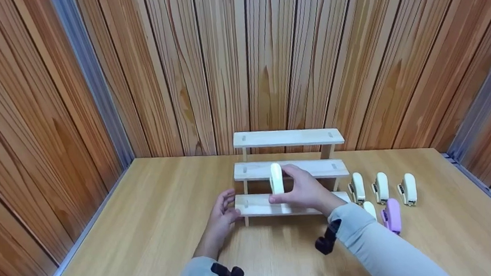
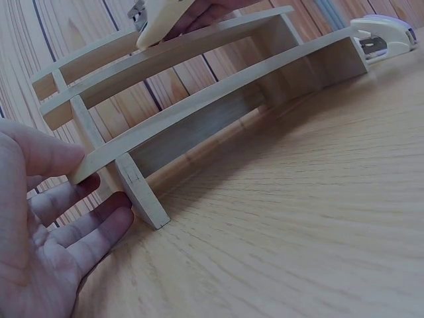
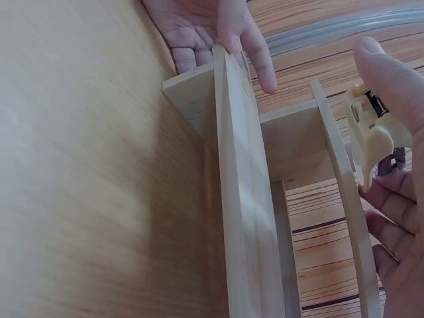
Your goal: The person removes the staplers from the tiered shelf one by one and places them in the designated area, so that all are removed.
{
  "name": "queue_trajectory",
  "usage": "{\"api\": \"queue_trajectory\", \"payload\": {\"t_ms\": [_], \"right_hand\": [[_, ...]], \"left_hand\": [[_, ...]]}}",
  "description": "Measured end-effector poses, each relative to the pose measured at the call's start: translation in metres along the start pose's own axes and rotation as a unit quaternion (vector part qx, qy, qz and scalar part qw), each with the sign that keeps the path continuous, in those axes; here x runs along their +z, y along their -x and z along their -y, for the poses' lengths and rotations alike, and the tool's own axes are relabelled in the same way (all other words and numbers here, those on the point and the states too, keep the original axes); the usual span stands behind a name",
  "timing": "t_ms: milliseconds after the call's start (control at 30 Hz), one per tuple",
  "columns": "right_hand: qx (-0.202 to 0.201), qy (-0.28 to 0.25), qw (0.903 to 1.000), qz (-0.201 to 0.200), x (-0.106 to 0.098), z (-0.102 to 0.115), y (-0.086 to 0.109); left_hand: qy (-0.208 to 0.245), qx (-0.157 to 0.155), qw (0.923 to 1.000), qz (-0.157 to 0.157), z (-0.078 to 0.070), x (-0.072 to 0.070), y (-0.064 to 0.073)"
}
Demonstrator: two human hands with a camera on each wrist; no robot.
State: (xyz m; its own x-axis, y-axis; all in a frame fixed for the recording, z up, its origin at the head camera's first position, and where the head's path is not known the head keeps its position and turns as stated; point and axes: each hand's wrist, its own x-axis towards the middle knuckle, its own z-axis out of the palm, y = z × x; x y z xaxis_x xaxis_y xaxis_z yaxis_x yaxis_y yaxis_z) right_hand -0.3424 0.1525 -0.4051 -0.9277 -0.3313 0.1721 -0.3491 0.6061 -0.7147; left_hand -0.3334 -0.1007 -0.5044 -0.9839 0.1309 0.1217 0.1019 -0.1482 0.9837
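A three-tier wooden shelf (image 1: 288,138) stands on the table. My left hand (image 1: 221,217) pinches the left end of its lowest tier, thumb on top and fingers below, as the left wrist view (image 2: 50,218) shows. My right hand (image 1: 306,188) holds a cream stapler (image 1: 277,178) between thumb and fingers, over the lower tiers. In the right wrist view this stapler (image 3: 371,129) is beside the edge of a tier; whether it touches the wood I cannot tell.
Right of the shelf stand more cream staplers (image 1: 382,187), several in all, and a purple stapler (image 1: 392,216). One cream stapler (image 1: 369,209) is partly hidden by my right sleeve. Wood-panelled walls (image 1: 221,68) enclose the table (image 1: 147,237) at the back and sides.
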Motion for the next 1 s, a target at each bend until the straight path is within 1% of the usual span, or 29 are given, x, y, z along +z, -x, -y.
{"api": "queue_trajectory", "payload": {"t_ms": [100,267,367,500,667,900,1000], "right_hand": [[-0.002,-0.007,1.0,-0.002,-0.003,-0.001,0.006],[-0.008,0.007,0.9999,-0.007,-0.006,-0.003,0.016],[-0.004,0.014,0.9999,-0.008,-0.007,-0.004,0.023],[0.002,-0.001,1.0,-0.009,-0.008,-0.007,0.029],[-0.004,-0.011,0.9998,-0.017,-0.007,-0.015,0.037],[-0.033,-0.009,0.9992,-0.021,-0.012,-0.03,0.049],[-0.032,-0.005,0.9993,-0.022,-0.015,-0.037,0.054]], "left_hand": [[-0.001,0.0,1.0,-0.001,0.0,0.0,0.0],[-0.003,-0.009,0.9999,-0.004,-0.001,0.001,0.0],[-0.011,-0.019,0.9997,-0.008,-0.002,0.001,0.002],[-0.014,-0.027,0.9995,-0.01,-0.005,0.002,0.002],[-0.012,-0.026,0.9995,-0.011,-0.005,0.002,0.003],[-0.01,-0.017,0.9998,-0.009,-0.005,0.002,0.004],[-0.009,-0.014,0.9998,-0.008,-0.006,0.002,0.003]]}}
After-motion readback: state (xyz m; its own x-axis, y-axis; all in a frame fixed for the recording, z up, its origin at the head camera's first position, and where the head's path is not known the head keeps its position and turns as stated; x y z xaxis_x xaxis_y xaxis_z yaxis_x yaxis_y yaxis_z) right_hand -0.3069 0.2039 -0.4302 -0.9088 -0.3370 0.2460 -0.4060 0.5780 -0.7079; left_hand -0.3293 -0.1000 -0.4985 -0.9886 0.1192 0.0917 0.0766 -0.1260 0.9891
